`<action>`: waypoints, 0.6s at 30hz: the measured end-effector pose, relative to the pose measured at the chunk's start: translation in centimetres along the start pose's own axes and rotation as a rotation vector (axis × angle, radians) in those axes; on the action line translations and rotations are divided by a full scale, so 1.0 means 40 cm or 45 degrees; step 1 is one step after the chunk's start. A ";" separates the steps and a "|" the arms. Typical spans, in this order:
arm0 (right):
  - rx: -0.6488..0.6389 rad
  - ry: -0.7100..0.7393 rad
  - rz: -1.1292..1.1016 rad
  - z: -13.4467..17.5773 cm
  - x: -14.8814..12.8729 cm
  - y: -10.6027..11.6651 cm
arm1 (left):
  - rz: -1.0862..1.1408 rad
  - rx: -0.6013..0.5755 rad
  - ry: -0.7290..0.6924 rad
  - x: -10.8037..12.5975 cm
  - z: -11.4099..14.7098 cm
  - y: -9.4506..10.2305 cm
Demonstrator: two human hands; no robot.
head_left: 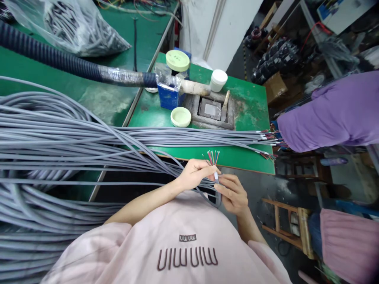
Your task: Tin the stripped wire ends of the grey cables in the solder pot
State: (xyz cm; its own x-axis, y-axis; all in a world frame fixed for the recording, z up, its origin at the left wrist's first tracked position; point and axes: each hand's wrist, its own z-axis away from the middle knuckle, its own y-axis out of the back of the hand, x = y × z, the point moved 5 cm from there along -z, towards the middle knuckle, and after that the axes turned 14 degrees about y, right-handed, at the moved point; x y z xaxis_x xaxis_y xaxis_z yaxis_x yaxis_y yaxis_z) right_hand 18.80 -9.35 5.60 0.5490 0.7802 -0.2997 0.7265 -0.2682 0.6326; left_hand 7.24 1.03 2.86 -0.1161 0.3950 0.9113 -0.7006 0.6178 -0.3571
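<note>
Close to my body, my left hand (195, 173) pinches the end of a grey cable, near where its thin coloured wires (213, 157) fan out upward. My right hand (233, 193) is closed on the same grey cable (218, 197) just below a white band (216, 176). Below my hands the cable bends in a loop. More grey cables pass behind and under my fingers. A long bundle of grey cables (183, 137) lies across the green table (248, 157), its stripped ends with coloured wires at the right edge.
Behind the bundle are a solder pot (211, 109), a pale green lid (181, 117), a white jar (218, 80) and a blue box (168, 96). A ribbed hose (74, 65) crosses the left table. Coiled cables (35, 157) fill the left. A person's purple sleeve (331, 110) is at right, beyond the table end.
</note>
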 end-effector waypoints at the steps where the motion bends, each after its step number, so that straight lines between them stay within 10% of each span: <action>1: -0.002 -0.004 -0.002 0.000 0.000 -0.001 | -0.012 0.004 -0.003 0.000 0.000 0.000; 18: 0.027 -0.059 0.001 0.025 0.011 0.001 | -0.367 0.088 -0.219 0.038 0.008 -0.022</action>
State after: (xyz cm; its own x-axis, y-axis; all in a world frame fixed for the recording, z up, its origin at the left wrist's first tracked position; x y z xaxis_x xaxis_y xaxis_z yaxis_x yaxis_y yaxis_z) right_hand 19.48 -9.59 4.80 0.5675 0.7534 -0.3322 0.7345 -0.2809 0.6177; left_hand 7.45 0.87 4.60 -0.0192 0.0872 0.9960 -0.7673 0.6374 -0.0706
